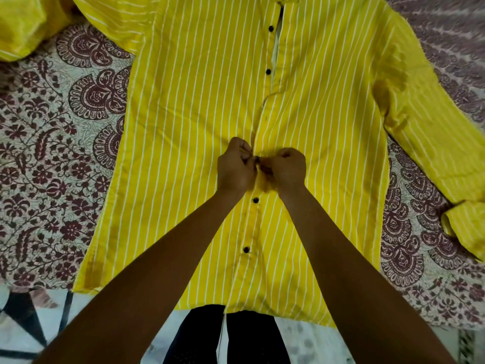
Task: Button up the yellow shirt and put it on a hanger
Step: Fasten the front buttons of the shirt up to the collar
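The yellow shirt (199,106) with thin white stripes lies flat and face up on the bed, collar far from me, hem near me. My left hand (235,166) and my right hand (284,168) meet on the front placket at mid-shirt, each pinching an edge of the fabric around a small dark button between the fingertips. Below my hands two black buttons (255,199) sit fastened on the closed placket. Above my hands the placket gapes, with two black buttons (268,72) showing loose on the left edge. No hanger is in view.
A bedsheet (52,158) printed with maroon flowers and paisley lies under the shirt. The right sleeve (430,143) stretches out to the right with its cuff folded. The left sleeve (23,27) is bunched at the top left. My dark trousers (199,337) show below the hem.
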### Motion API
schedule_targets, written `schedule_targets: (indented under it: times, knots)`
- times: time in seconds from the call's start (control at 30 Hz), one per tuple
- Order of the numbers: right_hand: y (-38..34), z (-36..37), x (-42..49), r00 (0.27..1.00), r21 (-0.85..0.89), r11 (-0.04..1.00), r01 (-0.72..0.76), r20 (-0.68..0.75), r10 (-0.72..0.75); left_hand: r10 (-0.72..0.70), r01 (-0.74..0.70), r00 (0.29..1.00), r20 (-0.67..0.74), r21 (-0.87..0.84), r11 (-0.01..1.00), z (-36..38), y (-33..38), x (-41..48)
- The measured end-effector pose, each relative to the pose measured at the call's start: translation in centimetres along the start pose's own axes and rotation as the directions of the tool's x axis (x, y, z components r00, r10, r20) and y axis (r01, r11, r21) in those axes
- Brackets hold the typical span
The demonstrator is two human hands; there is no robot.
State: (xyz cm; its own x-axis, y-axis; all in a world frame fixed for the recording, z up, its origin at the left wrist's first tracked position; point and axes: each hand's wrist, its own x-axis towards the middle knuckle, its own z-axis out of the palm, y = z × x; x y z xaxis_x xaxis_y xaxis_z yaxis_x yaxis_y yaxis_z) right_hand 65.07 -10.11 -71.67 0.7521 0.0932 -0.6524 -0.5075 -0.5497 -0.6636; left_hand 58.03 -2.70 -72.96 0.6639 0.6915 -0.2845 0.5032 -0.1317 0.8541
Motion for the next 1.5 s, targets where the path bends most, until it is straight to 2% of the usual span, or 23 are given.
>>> schedule_targets:
  times: [0.07, 0.1, 0.2, 0.27, 0.37, 0.43, 0.53, 0.63, 0.73, 0.83, 0.93, 1.03, 1.1, 1.2, 1.27, 1.5]
  knots:
    - [-0.8, -0.1, 0.1, 0.984, -0.352, 0.922, 0.163, -0.003, -0.175, -0.015, 0.007, 0.996, 0.088, 0.091, 0.996, -0.3, 0.5, 0.5]
    - [-1.5, -0.4, 0.2, 0.97, -0.399, 0.889, 0.224, 0.005, -0.242, -0.028, 0.011, 0.993, 0.116, 0.142, 0.99, -0.5, 0.8, 0.8]
    - [-3.1, -0.7, 1.1, 0.887, -0.275, 0.871, 0.406, -0.112, -0.449, -0.022, 0.007, 0.998, 0.063, 0.23, 0.973, -1.2, 1.3, 2.0]
    - [-3.8, -0.2, 1.7, 0.856, -0.211, 0.853, 0.477, -0.108, -0.506, 0.027, -0.022, 0.999, -0.018, 0.216, 0.976, -1.5, 1.5, 2.9]
    - [-4.3, 1.3, 3.0, 0.884, -0.273, 0.857, 0.436, -0.05, -0.466, 0.032, -0.023, 0.997, -0.075, 0.126, 0.992, -1.3, 2.1, 4.3]
    - [-4.6, 1.8, 3.7, 0.901, -0.342, 0.858, 0.382, -0.069, -0.428, 0.02, -0.012, 0.996, -0.083, 0.099, 0.995, -0.8, 2.4, 5.2]
    - [-5.0, 1.4, 4.2, 0.919, -0.314, 0.898, 0.309, -0.143, -0.366, 0.007, -0.001, 0.998, -0.062, 0.111, 0.994, 0.0, 3.0, 6.4]
    - [-5.0, 0.4, 4.7, 0.965, -0.104, 0.975, 0.198, -0.153, -0.213, 0.02, -0.018, 1.0, -0.013, 0.188, 0.982, 0.7, 3.4, 7.2]
    - [-5.2, -0.7, 5.2, 0.999, 0.187, 0.982, 0.034, -0.019, -0.031, 0.01, -0.018, 0.999, 0.035, 0.246, 0.969, 1.1, 3.9, 7.8]
    - [-5.6, -1.3, 5.2, 0.996, 0.315, 0.947, -0.059, 0.076, 0.037, 0.011, -0.029, 0.998, 0.063, 0.292, 0.956, 1.3, 4.4, 8.2]
    - [-5.5, -1.5, 5.3, 0.995, 0.387, 0.918, -0.085, 0.081, 0.058, 0.022, -0.05, 0.996, 0.085, 0.347, 0.936, 1.3, 4.8, 8.6]
    - [-5.0, -1.3, 5.3, 0.997, 0.421, 0.904, -0.069, 0.049, 0.053, 0.0, -0.031, 0.996, 0.091, 0.339, 0.94, 1.3, 5.2, 8.8]
    - [-4.8, -0.9, 5.2, 0.999, 0.416, 0.909, -0.02, -0.019, 0.031, -0.022, -0.012, 0.992, 0.122, 0.272, 0.962, 1.0, 5.7, 8.7]
    - [-4.5, 0.2, 5.1, 0.979, 0.239, 0.961, 0.136, -0.183, -0.093, -0.053, 0.018, 0.978, 0.202, 0.17, 0.985, 0.6, 6.2, 8.5]
    - [-4.4, 0.7, 4.6, 0.957, 0.152, 0.966, 0.208, -0.238, -0.168, -0.079, 0.044, 0.969, 0.235, 0.151, 0.988, 0.4, 6.2, 8.6]
    - [-4.1, 0.3, 4.7, 0.928, 0.057, 0.941, 0.335, -0.194, -0.318, -0.117, 0.1, 0.973, 0.199, 0.093, 0.991, 0.5, 5.5, 9.1]
